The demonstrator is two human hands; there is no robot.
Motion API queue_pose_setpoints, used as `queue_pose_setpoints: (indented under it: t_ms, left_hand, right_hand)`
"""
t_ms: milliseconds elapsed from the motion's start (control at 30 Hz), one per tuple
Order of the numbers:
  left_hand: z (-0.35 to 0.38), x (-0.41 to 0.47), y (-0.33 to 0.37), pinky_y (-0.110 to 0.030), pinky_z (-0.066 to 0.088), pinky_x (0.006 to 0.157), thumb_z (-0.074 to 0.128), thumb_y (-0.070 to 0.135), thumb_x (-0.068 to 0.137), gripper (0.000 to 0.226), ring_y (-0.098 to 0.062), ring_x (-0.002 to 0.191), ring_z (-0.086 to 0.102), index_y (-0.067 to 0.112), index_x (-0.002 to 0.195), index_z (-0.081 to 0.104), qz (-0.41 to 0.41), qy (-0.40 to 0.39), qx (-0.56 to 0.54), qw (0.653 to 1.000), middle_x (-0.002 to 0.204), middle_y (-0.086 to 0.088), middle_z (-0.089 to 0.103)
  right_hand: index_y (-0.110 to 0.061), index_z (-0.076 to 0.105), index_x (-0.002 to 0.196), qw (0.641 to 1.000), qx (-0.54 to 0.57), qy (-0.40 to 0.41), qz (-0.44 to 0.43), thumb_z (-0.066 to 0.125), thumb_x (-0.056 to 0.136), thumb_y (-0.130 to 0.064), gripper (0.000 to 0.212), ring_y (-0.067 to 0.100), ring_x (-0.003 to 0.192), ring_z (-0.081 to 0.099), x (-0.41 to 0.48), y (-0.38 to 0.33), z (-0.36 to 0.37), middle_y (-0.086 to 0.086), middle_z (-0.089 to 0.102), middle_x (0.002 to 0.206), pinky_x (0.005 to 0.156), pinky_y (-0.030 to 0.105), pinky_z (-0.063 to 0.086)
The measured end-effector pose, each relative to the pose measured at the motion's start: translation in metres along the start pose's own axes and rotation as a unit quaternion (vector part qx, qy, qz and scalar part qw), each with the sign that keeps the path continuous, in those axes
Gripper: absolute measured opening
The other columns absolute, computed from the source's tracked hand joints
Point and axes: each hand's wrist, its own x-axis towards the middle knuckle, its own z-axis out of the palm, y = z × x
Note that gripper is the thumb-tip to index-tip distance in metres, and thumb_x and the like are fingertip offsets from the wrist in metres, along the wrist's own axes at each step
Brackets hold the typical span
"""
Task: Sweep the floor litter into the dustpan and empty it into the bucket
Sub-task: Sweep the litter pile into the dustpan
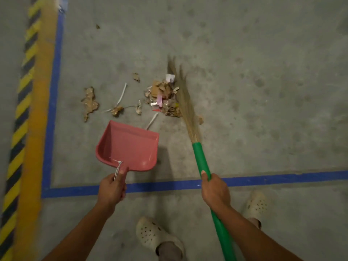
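Observation:
My left hand [111, 189] grips the handle of a pink dustpan [130, 146], whose mouth points away from me toward the litter; the pan holds nothing. My right hand [214, 191] grips the green handle of a grass broom [200, 159]. Its bristles [183, 95] lie against the right side of a litter pile [162, 97] of cardboard scraps, paper and wrappers. More scraps [89, 102] and white strips [122, 94] lie scattered to the left of the pile, beyond the dustpan. No bucket is in view.
Blue floor tape [263, 178] runs across in front of my feet and up the left side [54, 91]. A yellow band with black-yellow hazard stripes [24, 91] lies farther left. My two pale clogs [150, 236] stand on the concrete behind the tape.

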Motion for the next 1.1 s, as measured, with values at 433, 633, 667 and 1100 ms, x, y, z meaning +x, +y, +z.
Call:
queue_pose_setpoints:
  t_ms: [433, 633, 667, 1100]
  left_hand:
    - [-0.023, 0.044, 0.036, -0.022, 0.034, 0.034, 0.062, 0.058, 0.092, 0.059, -0.015, 0.038, 0.045, 0.002, 0.073, 0.056, 0.047, 0.016, 0.043, 0.998, 0.057, -0.013, 0.054]
    - [-0.009, 0.052, 0.03, -0.026, 0.036, 0.037, 0.064, 0.059, 0.09, 0.056, -0.017, 0.042, 0.047, 0.005, 0.077, 0.056, 0.038, 0.003, 0.039, 0.999, 0.059, -0.013, 0.057]
    - [-0.012, 0.051, 0.031, -0.026, 0.036, 0.037, 0.064, 0.059, 0.09, 0.056, -0.017, 0.042, 0.047, 0.005, 0.077, 0.056, 0.04, 0.0, 0.041, 0.998, 0.059, -0.012, 0.056]
    - [-0.169, 0.183, 0.042, -0.025, 0.039, 0.043, 0.064, 0.067, 0.084, 0.064, -0.02, 0.046, 0.049, 0.005, 0.068, 0.058, 0.118, -0.035, 0.148, 0.981, 0.059, -0.014, 0.058]
  right_hand:
    - [-0.001, 0.063, 0.12, 0.994, 0.034, -0.005, 0.106, 0.036, 0.103, -0.053, 0.061, 0.039, 0.115, 0.061, -0.006, -0.004, 0.011, 0.024, 0.063, 0.127, 0.092, 0.04, 0.048]
    - [-0.012, 0.063, 0.116, 0.999, -0.018, -0.033, 0.017, 0.037, 0.103, -0.054, 0.052, 0.035, 0.112, 0.061, -0.028, -0.013, 0.048, 0.017, 0.065, 0.121, 0.087, 0.038, 0.047]
    - [-0.013, 0.063, 0.114, 1.0, -0.014, -0.021, 0.012, 0.037, 0.103, -0.054, 0.05, 0.035, 0.11, 0.062, -0.032, -0.014, 0.048, 0.016, 0.066, 0.118, 0.084, 0.037, 0.047]
    - [-0.005, 0.065, 0.111, 0.997, 0.01, 0.043, 0.061, 0.038, 0.102, -0.054, 0.056, 0.039, 0.107, 0.062, -0.002, -0.079, 0.108, 0.022, 0.066, 0.116, 0.087, 0.042, 0.049]
